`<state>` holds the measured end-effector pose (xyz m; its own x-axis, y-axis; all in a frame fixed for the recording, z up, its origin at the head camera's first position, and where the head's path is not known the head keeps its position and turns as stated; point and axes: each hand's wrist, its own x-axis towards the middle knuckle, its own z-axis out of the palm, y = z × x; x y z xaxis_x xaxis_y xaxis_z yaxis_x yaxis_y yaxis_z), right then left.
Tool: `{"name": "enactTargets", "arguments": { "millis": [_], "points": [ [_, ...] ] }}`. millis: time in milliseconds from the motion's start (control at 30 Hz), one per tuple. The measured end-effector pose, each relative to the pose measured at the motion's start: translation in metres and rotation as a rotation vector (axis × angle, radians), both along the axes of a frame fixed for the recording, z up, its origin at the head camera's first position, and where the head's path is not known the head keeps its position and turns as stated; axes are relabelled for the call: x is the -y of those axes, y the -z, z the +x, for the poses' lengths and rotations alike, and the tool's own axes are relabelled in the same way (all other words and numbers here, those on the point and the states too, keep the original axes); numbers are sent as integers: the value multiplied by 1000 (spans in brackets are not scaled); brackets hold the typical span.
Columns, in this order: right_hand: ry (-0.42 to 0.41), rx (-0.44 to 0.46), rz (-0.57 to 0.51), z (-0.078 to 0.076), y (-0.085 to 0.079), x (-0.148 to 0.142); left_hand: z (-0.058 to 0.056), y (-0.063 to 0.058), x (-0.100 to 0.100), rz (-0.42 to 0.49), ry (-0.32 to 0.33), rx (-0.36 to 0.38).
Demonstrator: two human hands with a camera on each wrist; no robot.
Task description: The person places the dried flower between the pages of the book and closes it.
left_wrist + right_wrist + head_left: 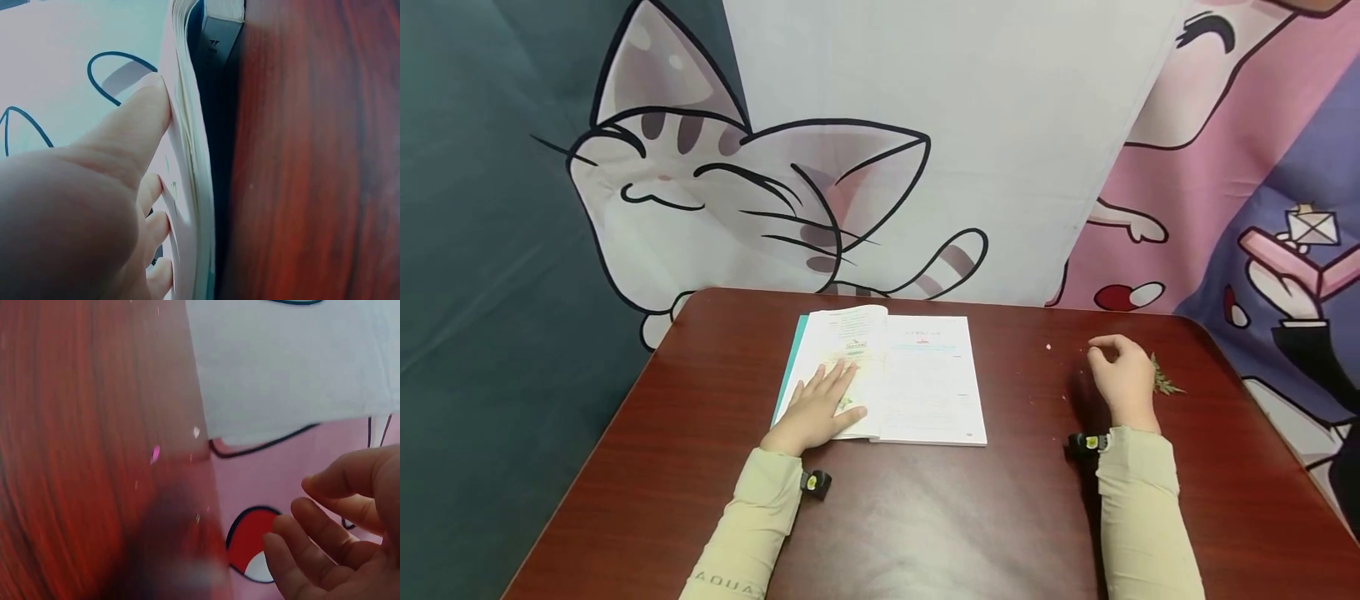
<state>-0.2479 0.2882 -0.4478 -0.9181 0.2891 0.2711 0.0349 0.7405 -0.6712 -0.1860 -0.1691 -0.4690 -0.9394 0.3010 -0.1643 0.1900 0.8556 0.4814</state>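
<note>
An open book (928, 392) with printed pages and a teal cover edge lies on the brown table. My left hand (811, 410) rests palm down on its left page, fingers spread. The left wrist view shows the thumb (134, 119) along the lower edge of the page stack (199, 162). Over the right part of the table, my right hand (1123, 379) hovers, fingers loosely bent and thumb near the index finger. Nothing shows between those fingertips in the right wrist view. A green leafy sprig (1165, 381) lies just right of this hand, partly hidden by it.
A small pale bit (1048, 347) lies on the table (940, 517) between book and right hand. Tiny shiny flecks, one a pink fleck (155, 454), are scattered nearby. A cartoon-printed cloth (1015, 150) hangs behind the table's far edge.
</note>
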Motion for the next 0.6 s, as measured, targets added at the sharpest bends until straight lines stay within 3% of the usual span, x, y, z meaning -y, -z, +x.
{"name": "enactTargets", "arguments": {
  "millis": [267,433,600],
  "points": [
    [72,91,-13,-12,2,-29,2,1,2,12,-4,-7],
    [48,131,88,-18,-4,-58,1,0,0,15,0,-7],
    [-45,226,209,-20,-14,-90,0,0,-1,23,7,-5]
  ]
}}
